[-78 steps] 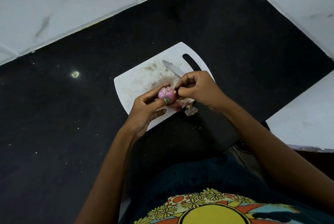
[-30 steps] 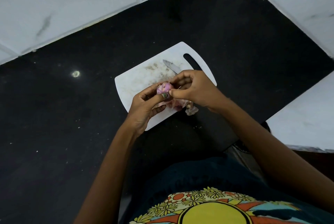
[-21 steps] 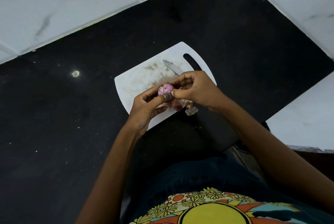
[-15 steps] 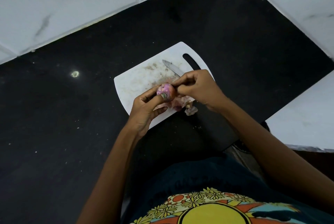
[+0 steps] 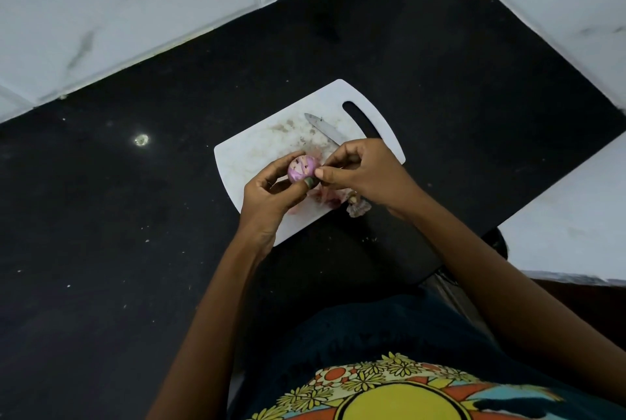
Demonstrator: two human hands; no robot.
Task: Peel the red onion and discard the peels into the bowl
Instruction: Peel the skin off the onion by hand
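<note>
A small red onion (image 5: 301, 166), mostly pale purple with a few dark skin flecks, is gripped between the thumb and fingers of my left hand (image 5: 271, 196) just above the white cutting board (image 5: 250, 155). My right hand (image 5: 364, 172) sits against the onion's right side, its thumb and forefinger pinching at the onion's skin by my left thumb. Loose peels (image 5: 325, 198) lie on the board under my hands, and one scrap (image 5: 357, 208) lies at the board's near edge. No bowl is in view.
A knife (image 5: 323, 130) lies on the board beyond my right hand, blade pointing far left. The board rests on a black counter (image 5: 118, 216) bounded by white marble tiles (image 5: 135, 13) at the back and right. A white surface (image 5: 576, 223) stands at the right.
My right hand's fingers have kept picking at the onion while my left hand turned it slightly. The hands stay over the same spot of the board.
</note>
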